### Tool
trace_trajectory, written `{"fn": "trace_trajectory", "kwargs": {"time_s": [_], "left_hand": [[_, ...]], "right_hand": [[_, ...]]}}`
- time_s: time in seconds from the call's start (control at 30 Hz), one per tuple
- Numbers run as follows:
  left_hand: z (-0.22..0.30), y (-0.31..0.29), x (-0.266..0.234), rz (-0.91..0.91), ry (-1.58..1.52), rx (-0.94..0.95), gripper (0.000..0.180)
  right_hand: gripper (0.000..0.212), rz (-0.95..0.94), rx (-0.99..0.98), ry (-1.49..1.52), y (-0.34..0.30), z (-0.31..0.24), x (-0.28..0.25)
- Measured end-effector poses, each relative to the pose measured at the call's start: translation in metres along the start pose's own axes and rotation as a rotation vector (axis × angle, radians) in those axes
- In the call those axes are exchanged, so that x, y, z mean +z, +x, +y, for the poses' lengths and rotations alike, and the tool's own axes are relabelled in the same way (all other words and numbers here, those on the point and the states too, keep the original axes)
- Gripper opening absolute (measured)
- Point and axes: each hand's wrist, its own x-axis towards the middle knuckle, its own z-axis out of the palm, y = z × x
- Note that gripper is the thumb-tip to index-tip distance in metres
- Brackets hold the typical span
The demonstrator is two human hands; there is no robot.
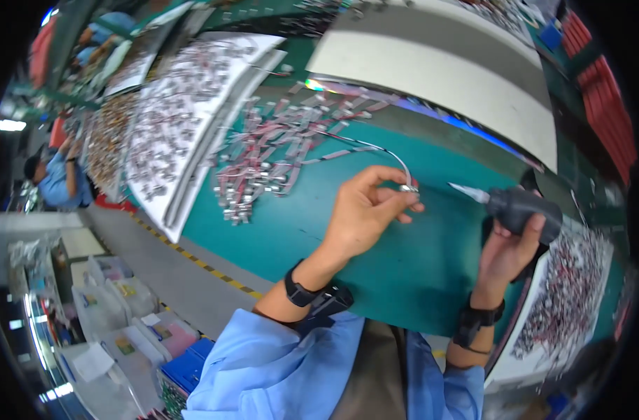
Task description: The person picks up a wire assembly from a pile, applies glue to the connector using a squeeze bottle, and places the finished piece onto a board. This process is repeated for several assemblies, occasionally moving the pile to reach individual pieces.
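Wire [402, 164] arched from the metal end [408, 188] my left hand [361, 217] pinched, presumably so it faced the dark nozzle-tipped bottle [521, 210] my right hand [505, 253] gripped.

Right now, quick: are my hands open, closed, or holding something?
Left hand: closed, pinching a small silver wired component.
Right hand: closed around a dark bottle with a pointed nozzle.

Translucent bins [109, 308] crowd the lower left, a white sheet [93, 362] lying on one and a blue box [188, 365] beside them. A yellow-and-black stripe [214, 271] crosses the gray floor [134, 238]. Near the left edge is a co-worker [55, 183] in blue; red ribbed shapes [606, 105] line the upper right.
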Motion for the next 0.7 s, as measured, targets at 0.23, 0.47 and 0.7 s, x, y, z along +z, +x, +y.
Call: {"fn": "trace_trajectory", "kwargs": {"time_s": [0.23,0.47,0.7], "left_hand": [[-0.019,0.002,0.001,-0.011,-0.017,-0.014,0.018],[-0.017,-0.001,0.002,-0.013,0.010,-0.005,0.016],[-0.020,-0.001,0.000,-0.010,0.023,0.037,0.019]], "right_hand": [[0.060,-0.094,-0.157,-0.208,-0.016,0.010,0.003],[0.066,-0.191,-0.180,-0.312,-0.024,0.012,0.000],[0.064,-0.183,-0.205,-0.337,-0.024,0.013,0.000]]}}
